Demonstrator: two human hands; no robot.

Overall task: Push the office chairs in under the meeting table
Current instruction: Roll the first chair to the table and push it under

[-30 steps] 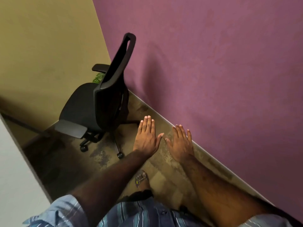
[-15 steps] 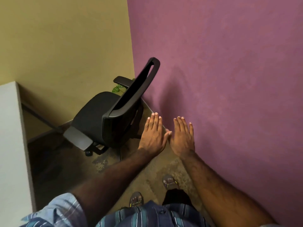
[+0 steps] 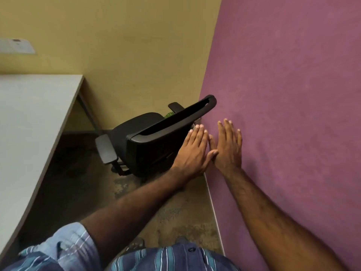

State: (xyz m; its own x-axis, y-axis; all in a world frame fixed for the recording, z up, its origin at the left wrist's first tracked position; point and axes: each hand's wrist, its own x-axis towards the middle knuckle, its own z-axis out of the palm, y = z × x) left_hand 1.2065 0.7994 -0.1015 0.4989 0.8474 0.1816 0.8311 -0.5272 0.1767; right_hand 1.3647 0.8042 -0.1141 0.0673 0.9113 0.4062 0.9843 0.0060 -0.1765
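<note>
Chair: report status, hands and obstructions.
Left hand and right hand open, extended, holding nothing. Office chair out from table, in corner. Purple wall tight beside chair.

Purple wall, tan wall, mottled floor

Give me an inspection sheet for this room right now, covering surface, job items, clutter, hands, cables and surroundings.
Surface: worn, patchy floor.
Job's things: black office chair in the corner, out from the grey meeting table, its back toward the person.
Clutter: something green behind the chair, too hidden to identify.
Hands: left hand flat, fingers straight, at the chair's back, contact unclear; right hand flat, seen against the purple wall.
Cables: nothing seen.
Surroundings: tan wall with a paper sheet.
</note>
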